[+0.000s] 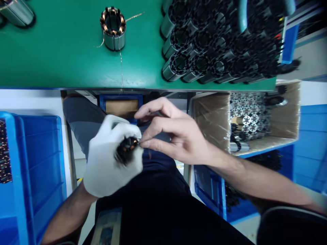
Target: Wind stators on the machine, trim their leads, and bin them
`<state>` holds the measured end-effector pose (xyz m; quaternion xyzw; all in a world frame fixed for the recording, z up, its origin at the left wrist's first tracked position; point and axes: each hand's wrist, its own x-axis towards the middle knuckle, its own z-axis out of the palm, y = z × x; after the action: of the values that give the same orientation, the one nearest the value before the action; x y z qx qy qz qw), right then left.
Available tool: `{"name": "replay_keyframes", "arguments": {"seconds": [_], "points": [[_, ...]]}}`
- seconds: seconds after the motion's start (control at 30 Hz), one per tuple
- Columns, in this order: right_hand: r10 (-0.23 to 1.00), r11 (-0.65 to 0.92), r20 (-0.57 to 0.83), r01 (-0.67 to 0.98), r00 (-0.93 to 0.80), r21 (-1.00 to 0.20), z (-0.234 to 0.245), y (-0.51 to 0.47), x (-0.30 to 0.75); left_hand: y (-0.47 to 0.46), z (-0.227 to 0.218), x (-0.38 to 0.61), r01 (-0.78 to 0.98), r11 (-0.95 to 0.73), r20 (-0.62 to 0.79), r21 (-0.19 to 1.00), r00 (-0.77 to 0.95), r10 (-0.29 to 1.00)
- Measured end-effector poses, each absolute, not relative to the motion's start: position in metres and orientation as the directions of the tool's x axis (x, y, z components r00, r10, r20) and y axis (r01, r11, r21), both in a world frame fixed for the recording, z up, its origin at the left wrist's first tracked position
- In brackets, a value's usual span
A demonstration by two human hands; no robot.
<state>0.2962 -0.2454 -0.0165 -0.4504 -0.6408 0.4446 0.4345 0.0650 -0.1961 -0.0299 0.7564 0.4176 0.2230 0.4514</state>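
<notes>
one green tabletop (63, 61), blue bin (46, 160) near; left hand (109, 166) grips core (126, 148)

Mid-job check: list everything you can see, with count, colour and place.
Held core: one, black and copper, in the left hand
Standing core: one, silver, black and copper with loose wires, on the table
Cut-off core: one, silver, top left
Grouped cores: many, silver and black, table's right
Table: one, green, top
Light-blue tubing: two visible pieces, top right
Carton: one, brown, silver parts inside, right
Left bin: one, blue
Right bins: several, blue
Small box: one, blue, under the table
Left hand: one, white-gloved, centre
Right hand: one, bare, centre
</notes>
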Motion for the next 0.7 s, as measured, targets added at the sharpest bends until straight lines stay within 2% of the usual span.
{"name": "replay_keyframes", "arguments": {"seconds": [0.07,0.1,0.13,0.17,0.2,0.23,0.27,0.3,0.33,0.37,0.4,0.43,0.47,0.5,0.57,0.6,0.63,0.67,0.7], "points": [[0.921,0.269,0.159,0.289,-0.355,-0.919,-0.007,-0.244,0.309,-0.186,-0.045,0.063,0.369,0.107,-0.352,0.923,0.702,0.619],[0.919,0.236,0.111,0.305,-0.377,-0.923,-0.005,-0.246,0.314,-0.183,-0.053,0.061,0.354,0.254,-0.435,0.900,0.744,0.506],[0.932,0.151,0.033,0.305,-0.360,-0.940,-0.004,-0.249,0.317,-0.182,-0.060,0.059,0.324,0.339,-0.461,0.883,0.739,0.492],[0.947,0.024,-0.069,0.282,-0.315,-0.959,-0.005,-0.253,0.318,-0.184,-0.065,0.056,0.291,0.349,-0.447,0.891,0.702,0.555],[0.947,-0.130,-0.189,0.228,-0.259,-0.965,-0.008,-0.258,0.319,-0.188,-0.068,0.054,0.284,0.246,-0.374,0.927,0.625,0.685],[0.924,-0.287,-0.314,0.145,-0.216,-0.947,-0.011,-0.263,0.319,-0.194,-0.069,0.052,0.336,0.025,-0.213,0.942,0.536,0.817],[0.881,-0.425,-0.426,0.050,-0.204,-0.904,-0.014,-0.267,0.318,-0.201,-0.067,0.051,0.423,-0.246,0.009,0.872,0.489,0.872],[0.832,-0.528,-0.509,-0.032,-0.222,-0.849,-0.016,-0.270,0.317,-0.207,-0.064,0.051,0.494,-0.479,0.207,0.726,0.506,0.837],[0.796,-0.582,-0.547,-0.081,-0.259,-0.809,-0.018,-0.272,0.315,-0.213,-0.059,0.053,0.515,-0.641,0.334,0.570,0.567,0.753],[0.786,-0.589,-0.547,-0.081,-0.287,-0.804,-0.017,-0.272,0.314,-0.216,-0.054,0.056,0.496,-0.735,0.399,0.462,0.625,0.671],[0.809,-0.541,-0.511,-0.030,-0.290,-0.840,-0.016,-0.271,0.313,-0.217,-0.048,0.059,0.466,-0.776,0.432,0.425,0.649,0.626],[0.864,-0.423,-0.424,0.065,-0.270,-0.904,-0.014,-0.268,0.313,-0.216,-0.043,0.063,0.444,-0.772,0.425,0.455,0.653,0.627],[0.929,-0.221,-0.266,0.192,-0.256,-0.956,-0.012,-0.263,0.313,-0.213,-0.038,0.067,0.434,-0.728,0.377,0.531,0.648,0.661],[0.961,0.027,-0.064,0.320,-0.269,-0.947,-0.010,-0.258,0.316,-0.210,-0.034,0.070,0.422,-0.654,0.284,0.628,0.658,0.697],[0.879,0.448,0.285,0.458,-0.382,-0.768,-0.006,-0.248,0.324,-0.204,-0.027,0.075,0.378,-0.468,0.082,0.799,0.702,0.708],[0.817,0.561,0.374,0.454,-0.439,-0.692,-0.005,-0.243,0.330,-0.202,-0.025,0.075,0.358,-0.394,0.015,0.847,0.724,0.690],[0.792,0.592,0.394,0.431,-0.466,-0.681,-0.003,-0.239,0.336,-0.201,-0.023,0.074,0.346,-0.358,-0.013,0.867,0.735,0.678],[0.817,0.541,0.347,0.405,-0.461,-0.737,-0.001,-0.236,0.342,-0.201,-0.022,0.073,0.341,-0.362,0.003,0.867,0.725,0.689],[0.868,0.416,0.239,0.376,-0.436,-0.828,0.001,-0.234,0.348,-0.201,-0.022,0.070,0.339,-0.391,0.050,0.856,0.698,0.715]]}}
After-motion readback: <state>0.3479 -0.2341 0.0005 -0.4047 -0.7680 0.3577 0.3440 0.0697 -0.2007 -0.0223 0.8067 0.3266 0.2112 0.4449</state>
